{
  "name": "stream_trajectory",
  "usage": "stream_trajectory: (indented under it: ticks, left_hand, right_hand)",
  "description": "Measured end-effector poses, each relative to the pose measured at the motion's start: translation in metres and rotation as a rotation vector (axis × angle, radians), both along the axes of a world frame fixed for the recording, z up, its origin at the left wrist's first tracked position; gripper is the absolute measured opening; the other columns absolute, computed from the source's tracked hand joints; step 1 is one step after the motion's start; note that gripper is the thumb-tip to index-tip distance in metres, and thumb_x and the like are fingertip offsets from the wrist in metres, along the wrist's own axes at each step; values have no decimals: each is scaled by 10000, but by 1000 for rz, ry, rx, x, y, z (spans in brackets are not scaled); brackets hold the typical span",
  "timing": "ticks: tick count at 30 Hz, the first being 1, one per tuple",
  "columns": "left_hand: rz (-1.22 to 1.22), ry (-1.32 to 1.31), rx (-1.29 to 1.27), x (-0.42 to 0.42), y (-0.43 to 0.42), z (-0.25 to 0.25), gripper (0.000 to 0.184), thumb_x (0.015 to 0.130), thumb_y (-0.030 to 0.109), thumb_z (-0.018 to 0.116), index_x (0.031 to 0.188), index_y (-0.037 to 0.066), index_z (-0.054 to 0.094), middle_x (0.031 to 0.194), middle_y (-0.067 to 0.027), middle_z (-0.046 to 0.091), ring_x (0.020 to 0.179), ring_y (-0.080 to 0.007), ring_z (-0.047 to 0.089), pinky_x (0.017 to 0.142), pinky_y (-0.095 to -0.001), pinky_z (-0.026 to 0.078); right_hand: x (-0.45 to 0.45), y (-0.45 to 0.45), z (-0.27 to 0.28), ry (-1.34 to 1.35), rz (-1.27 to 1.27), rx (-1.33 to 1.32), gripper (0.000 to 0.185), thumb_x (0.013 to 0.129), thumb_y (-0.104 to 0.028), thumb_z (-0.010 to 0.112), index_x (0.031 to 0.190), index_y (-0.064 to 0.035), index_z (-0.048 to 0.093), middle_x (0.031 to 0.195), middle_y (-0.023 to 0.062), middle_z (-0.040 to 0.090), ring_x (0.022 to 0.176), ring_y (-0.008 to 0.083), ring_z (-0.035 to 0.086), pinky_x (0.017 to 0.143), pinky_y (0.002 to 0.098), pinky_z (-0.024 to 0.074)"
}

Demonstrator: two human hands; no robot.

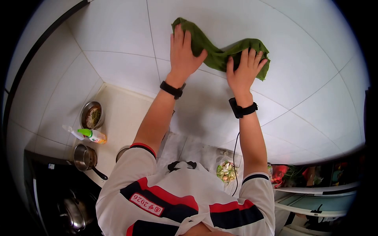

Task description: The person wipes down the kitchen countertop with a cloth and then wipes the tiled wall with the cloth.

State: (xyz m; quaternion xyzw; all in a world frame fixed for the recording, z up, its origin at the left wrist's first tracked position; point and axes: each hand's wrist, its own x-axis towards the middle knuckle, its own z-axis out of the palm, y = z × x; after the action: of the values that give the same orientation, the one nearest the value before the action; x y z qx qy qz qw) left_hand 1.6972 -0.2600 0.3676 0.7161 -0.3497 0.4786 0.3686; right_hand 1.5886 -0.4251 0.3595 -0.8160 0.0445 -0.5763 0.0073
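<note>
A green cloth (214,55) lies stretched against the white tiled wall (299,59), sagging in the middle between my hands. My left hand (184,53) presses flat on the cloth's left end, its fingers spread and pointing up. On the right end of the cloth rests my right hand (244,70), also flat with the fingers apart. Both wrists wear black bands, and a thin black cable hangs from the right one.
At the left, a counter (122,103) holds a metal bowl with food (92,115), a spray bottle (94,136) and a saucepan (84,157). A metal pot (75,214) sits lower left. Below are a bag of scraps (227,170) and, at right, shelves (315,190).
</note>
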Motion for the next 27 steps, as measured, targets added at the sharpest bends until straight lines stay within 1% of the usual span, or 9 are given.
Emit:
stream_trajectory:
  ticks: [4, 5, 8, 9, 12, 15, 18, 23, 27]
  left_hand:
    - [-34, -53, -59, 2, -7, 34, 726, 693, 197, 782, 1258, -112, 447, 1391, -325, 362, 1285, -472, 373, 1066, -522, 331]
    - [-18, -68, -70, 0, -7, 32, 712, 682, 189, 783, 1244, -113, 466, 1392, -326, 364, 1267, -481, 391, 1061, -510, 351]
    - [-78, -28, -31, -7, -10, -2, 668, 654, 222, 787, 1199, -47, 509, 1384, -299, 374, 1239, -479, 395, 1008, -563, 379]
    - [-120, -19, 4, -15, -13, -8, 648, 645, 221, 786, 1175, -44, 525, 1371, -285, 391, 1227, -490, 394, 1013, -562, 375]
    - [-73, -30, 47, -22, -18, -6, 644, 647, 224, 779, 1178, -39, 525, 1359, -270, 407, 1234, -466, 398, 1024, -565, 363]
    - [-28, -51, 45, -15, -16, 29, 662, 686, 208, 772, 1214, -75, 491, 1387, -302, 382, 1280, -460, 383, 1065, -542, 335]
    - [-18, -66, 7, -13, -19, 37, 665, 697, 208, 762, 1229, -76, 482, 1396, -291, 382, 1287, -449, 380, 1078, -552, 311]
    - [9, 44, 80, -22, -15, -11, 679, 705, 199, 750, 1254, -82, 465, 1418, -291, 364, 1303, -452, 365, 1088, -554, 295]
    - [-22, 70, 83, -27, -14, -9, 679, 707, 189, 747, 1260, -81, 460, 1423, -294, 361, 1305, -455, 364, 1085, -557, 296]
  right_hand:
    - [-1, 3, 8, 11, 11, 12, 518, 865, -255, 610, 1273, 36, 480, 1338, 231, 451, 1305, 507, 316, 1105, 636, 119]
    - [-2, 2, 8, 22, 11, 11, 520, 863, -253, 611, 1273, 36, 480, 1335, 231, 452, 1306, 505, 315, 1105, 637, 119]
    - [-1, 1, 4, 39, 8, -5, 518, 846, -243, 619, 1267, 29, 485, 1313, 217, 463, 1298, 494, 326, 1096, 648, 129]
    - [-2, 0, 2, 39, 4, -19, 514, 834, -234, 624, 1260, 21, 492, 1297, 203, 472, 1288, 486, 341, 1089, 658, 138]
    - [-5, 0, 1, 35, 16, -23, 509, 819, -221, 630, 1252, 12, 500, 1281, 189, 482, 1278, 476, 356, 1083, 668, 150]
    - [-6, 1, 3, 28, 29, -16, 507, 818, -214, 632, 1255, 9, 500, 1282, 186, 484, 1281, 468, 358, 1088, 660, 154]
    - [-9, 0, 3, 40, 36, -4, 507, 819, -209, 634, 1257, 7, 499, 1282, 179, 487, 1286, 457, 359, 1095, 648, 162]
    - [-12, -2, -1, 56, 35, -17, 505, 821, -204, 635, 1260, 4, 498, 1282, 172, 489, 1293, 448, 358, 1097, 640, 173]
    - [-14, -2, -3, 93, 21, -12, 519, 835, -217, 628, 1272, 23, 485, 1300, 202, 475, 1297, 465, 344, 1106, 631, 156]
